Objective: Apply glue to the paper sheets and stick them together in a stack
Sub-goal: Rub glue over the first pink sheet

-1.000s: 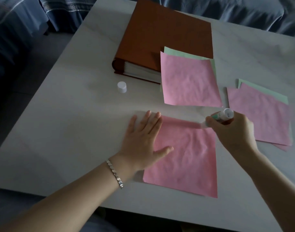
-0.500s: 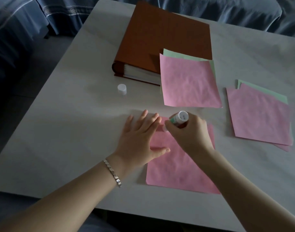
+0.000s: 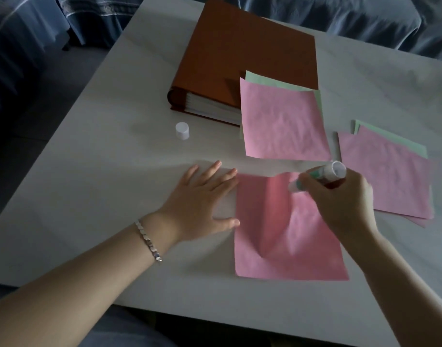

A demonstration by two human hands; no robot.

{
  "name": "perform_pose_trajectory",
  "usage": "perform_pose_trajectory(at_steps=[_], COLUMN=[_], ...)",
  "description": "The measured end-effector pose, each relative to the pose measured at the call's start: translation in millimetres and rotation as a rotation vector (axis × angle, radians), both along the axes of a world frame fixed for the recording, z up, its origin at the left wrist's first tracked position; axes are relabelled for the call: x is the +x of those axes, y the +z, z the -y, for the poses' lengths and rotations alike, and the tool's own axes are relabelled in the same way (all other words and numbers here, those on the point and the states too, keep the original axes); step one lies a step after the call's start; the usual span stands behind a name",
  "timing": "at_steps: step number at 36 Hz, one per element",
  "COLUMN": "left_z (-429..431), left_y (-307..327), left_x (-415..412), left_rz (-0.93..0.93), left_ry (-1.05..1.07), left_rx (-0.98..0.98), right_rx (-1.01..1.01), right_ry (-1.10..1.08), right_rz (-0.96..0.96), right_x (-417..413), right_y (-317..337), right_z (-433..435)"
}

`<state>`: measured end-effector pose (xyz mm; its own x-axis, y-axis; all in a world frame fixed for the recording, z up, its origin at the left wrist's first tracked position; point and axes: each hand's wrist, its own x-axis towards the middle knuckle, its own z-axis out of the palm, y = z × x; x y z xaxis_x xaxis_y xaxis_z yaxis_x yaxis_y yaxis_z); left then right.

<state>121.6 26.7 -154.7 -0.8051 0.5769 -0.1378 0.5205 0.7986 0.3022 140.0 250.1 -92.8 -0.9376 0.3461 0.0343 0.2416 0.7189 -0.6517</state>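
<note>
**Item 1.** Pink sheet, the working sheet. It lies near-centre on the table, mostly flat but buckled. 1 raised ridge runs from its far edge toward its middle.

**Item 2.** Glue stick, uncapped and tilted. Its tip is down on the sheet close to the far edge, just beside the ridge.

**Item 3.** Right hand. The fingers are wrapped round the glue stick, grasping it from above.

**Item 4.** Left hand. It is flat with straight fingers and holds nothing. It rests on the table with thumb tip and forefinger tip at the sheet's left edge, hardly on the paper as far as I can tell.

**Item 5.** Cap, white and upright, far-left of the sheet and well apart from it.

**Item 6.** 2 piles of pink-over-green sheets.
- Far pile: beyond the working sheet, its far edge propped on a brown binder.
- Right pile: on the table, just beside the right hand.

**Handling note (my judgement).** The step is spreading glue, and the paper looks to be dragging with the stick. I would:
- place the left hand fully on the sheet, pressing flat near the stroke;
- ease the pressure on the stick;
- stroke away from the pinned side, out to the edges and corners, so the ridge settles before the next sheet goes on.
</note>
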Motion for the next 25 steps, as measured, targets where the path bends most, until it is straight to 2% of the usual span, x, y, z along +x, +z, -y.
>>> perform_pose_trajectory(at_steps=[8, 13, 19, 25], left_z=[-1, -3, -3, -6], left_y=[4, -2, -6, -15], left_x=[0, -1, -2, 1], left_rz=[-0.015, -0.015, -0.026, -0.163], left_ry=[0.043, -0.011, -0.024, 0.010], left_rx=[0.136, 0.100, 0.035, 0.209], right_rx=[-0.049, -0.066, 0.016, -0.079], right_ry=[0.076, 0.053, -0.006, -0.021], right_rz=[0.024, 0.049, 0.080, -0.007], right_x=[1, 9, 14, 13], right_y=[4, -1, -4, 2], right_z=[16, 6, -13, -15])
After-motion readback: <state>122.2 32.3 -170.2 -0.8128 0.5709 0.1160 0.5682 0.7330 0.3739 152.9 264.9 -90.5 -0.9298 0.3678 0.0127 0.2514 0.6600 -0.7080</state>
